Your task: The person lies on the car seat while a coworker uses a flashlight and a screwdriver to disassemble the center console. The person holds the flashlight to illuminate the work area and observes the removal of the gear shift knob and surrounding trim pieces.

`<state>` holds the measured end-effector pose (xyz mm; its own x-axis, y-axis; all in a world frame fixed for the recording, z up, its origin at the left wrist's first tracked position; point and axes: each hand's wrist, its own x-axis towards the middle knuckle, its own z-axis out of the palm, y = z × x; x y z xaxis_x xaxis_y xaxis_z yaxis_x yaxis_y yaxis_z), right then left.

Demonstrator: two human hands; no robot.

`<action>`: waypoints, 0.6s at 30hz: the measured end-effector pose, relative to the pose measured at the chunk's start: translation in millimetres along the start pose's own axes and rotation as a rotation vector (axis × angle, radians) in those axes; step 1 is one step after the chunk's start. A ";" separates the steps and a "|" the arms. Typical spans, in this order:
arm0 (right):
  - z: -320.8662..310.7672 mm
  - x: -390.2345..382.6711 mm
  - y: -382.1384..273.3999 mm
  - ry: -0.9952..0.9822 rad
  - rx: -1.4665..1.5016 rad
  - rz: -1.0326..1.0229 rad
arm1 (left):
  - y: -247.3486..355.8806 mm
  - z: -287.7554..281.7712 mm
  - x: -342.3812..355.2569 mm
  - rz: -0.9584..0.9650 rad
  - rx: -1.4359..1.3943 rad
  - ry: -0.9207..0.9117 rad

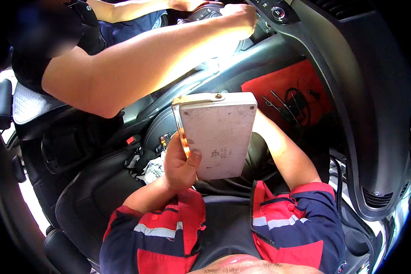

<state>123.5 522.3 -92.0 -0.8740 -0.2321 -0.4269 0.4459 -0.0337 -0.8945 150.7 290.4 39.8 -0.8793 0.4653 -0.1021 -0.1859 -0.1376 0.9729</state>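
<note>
A pale, scuffed flat rectangular case (219, 132) with a latch on its top edge is held upright above my lap in the middle of the view. My left hand (180, 169) grips its lower left side, thumb on the face. My right forearm (285, 153) reaches up behind the case's right side; that hand and its fingers are hidden by it.
I am in a car seat (86, 205). A co-worker's arm (123, 68) stretches across upper left toward the center console; another arm (137, 9) is beyond it. An orange-red cloth (278, 75) with scissor-like tools and a black looped item lies in the footwell beside the dashboard (370, 114).
</note>
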 end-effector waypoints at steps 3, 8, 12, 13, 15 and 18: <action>-0.9 -5.9 -6.0 -0.036 0.060 -0.125 | 5.0 2.5 3.0 0.014 -0.032 -0.028; 4.4 -8.1 -11.7 0.023 0.063 -0.143 | 1.9 -0.2 2.1 0.046 -0.008 -0.081; -1.2 -4.9 2.7 -0.003 0.052 -0.227 | 0.6 3.5 3.9 0.043 -0.031 -0.088; -0.1 -4.5 0.8 -0.004 0.038 -0.230 | 0.8 3.6 3.4 0.040 -0.034 -0.081; 2.4 -3.5 -3.8 -0.005 0.009 -0.236 | -1.4 0.0 1.5 0.034 -0.002 -0.084; 0.7 0.7 9.3 -0.010 0.142 -0.252 | -0.9 2.9 4.0 0.030 -0.006 -0.083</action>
<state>127.2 521.2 -100.6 -0.9590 -0.2086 -0.1918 0.2382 -0.2267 -0.9444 148.7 294.9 39.1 -0.8453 0.5315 -0.0548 -0.1626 -0.1582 0.9739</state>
